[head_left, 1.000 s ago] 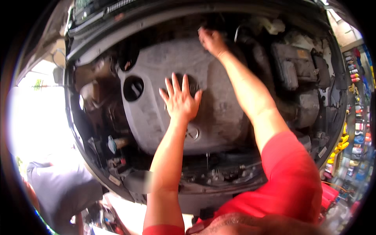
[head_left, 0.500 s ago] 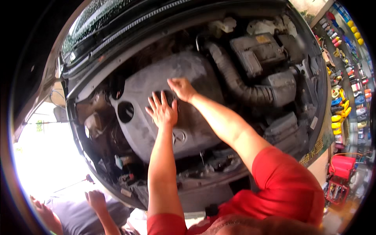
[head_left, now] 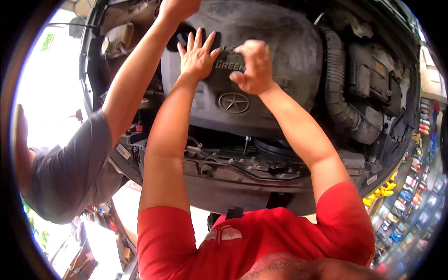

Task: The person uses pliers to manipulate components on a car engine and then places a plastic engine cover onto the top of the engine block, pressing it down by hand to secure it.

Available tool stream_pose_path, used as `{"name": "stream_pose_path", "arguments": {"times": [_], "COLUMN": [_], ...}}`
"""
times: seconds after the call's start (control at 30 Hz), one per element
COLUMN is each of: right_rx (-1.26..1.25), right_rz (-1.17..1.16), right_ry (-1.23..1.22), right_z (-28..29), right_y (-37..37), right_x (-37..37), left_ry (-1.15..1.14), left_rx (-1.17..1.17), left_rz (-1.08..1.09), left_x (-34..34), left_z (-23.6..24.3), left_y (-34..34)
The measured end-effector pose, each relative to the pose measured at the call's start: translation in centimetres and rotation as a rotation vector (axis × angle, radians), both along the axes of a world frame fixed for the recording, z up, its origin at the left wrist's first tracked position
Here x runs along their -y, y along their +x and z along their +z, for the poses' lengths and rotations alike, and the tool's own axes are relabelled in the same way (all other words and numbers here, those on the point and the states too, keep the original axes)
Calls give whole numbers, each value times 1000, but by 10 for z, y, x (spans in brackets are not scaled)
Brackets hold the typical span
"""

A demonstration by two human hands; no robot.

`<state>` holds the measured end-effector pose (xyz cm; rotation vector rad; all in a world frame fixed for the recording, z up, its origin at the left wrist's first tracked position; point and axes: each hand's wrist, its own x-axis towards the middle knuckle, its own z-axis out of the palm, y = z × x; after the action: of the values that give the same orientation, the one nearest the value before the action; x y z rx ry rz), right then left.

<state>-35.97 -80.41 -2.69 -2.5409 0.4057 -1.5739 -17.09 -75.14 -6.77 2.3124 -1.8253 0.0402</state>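
My left hand (head_left: pixel 198 60) lies with fingers spread on the dark grey plastic engine cover (head_left: pixel 284 28), beside the round hole at its left. My right hand (head_left: pixel 257 67), partly blurred, is over the middle of the cover. Its thumb stands apart from its bent fingers, and nothing shows in it; whether it touches the cover I cannot tell. An oval star emblem (head_left: pixel 233 102) is on the cover's near part, with raised lettering partly hidden behind my right hand.
A co-worker's hand (head_left: pixel 179 8) reaches over the cover's far left. A ribbed air hose (head_left: pixel 337 74) and black box (head_left: pixel 373 74) lie right of the cover. The front crossmember (head_left: pixel 233 182) runs before me. Shelves of coloured goods (head_left: pixel 406 200) stand right.
The view has shifted. A co-worker's arm has come in over the engine bay from the left. My left hand has moved left across the cover; my right hand has come nearer the emblem.
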Motion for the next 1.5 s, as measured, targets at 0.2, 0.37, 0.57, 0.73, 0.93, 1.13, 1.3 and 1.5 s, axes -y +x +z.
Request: {"name": "stream_pose_path", "arguments": {"times": [0.2, 0.37, 0.57, 0.73, 0.93, 1.13, 1.3, 1.5], "right_rx": [-315, -91, -10, 31, 120, -9, -50, -122], "right_rz": [-108, -107, -157, 46, 552, -135, 110, 848], "right_ry": [55, 76, 225, 689, 423, 770, 866, 555], "right_z": [-38, 44, 63, 78, 108, -39, 3, 140], "right_y": [14, 55, 21, -14, -4, 8, 48, 139], "right_x": [-1, -46, -9, 60, 123, 225, 195, 89], "left_ry": [4, -56, -350, -181, -150, -155, -140, -112], "left_rx": [28, -17, -175, -213, -186, -148, -139, -189], "left_rz": [90, 202, -51, -37, -16, -48, -20, -2], "left_x": [-12, -21, -26, -22, -26, -17, -12, -25], "left_z": [-2, 0, 19, 13, 7, 14, 12, 8], "left_y": [7, 10, -48, -61, -58, -62, -61, -54]}}
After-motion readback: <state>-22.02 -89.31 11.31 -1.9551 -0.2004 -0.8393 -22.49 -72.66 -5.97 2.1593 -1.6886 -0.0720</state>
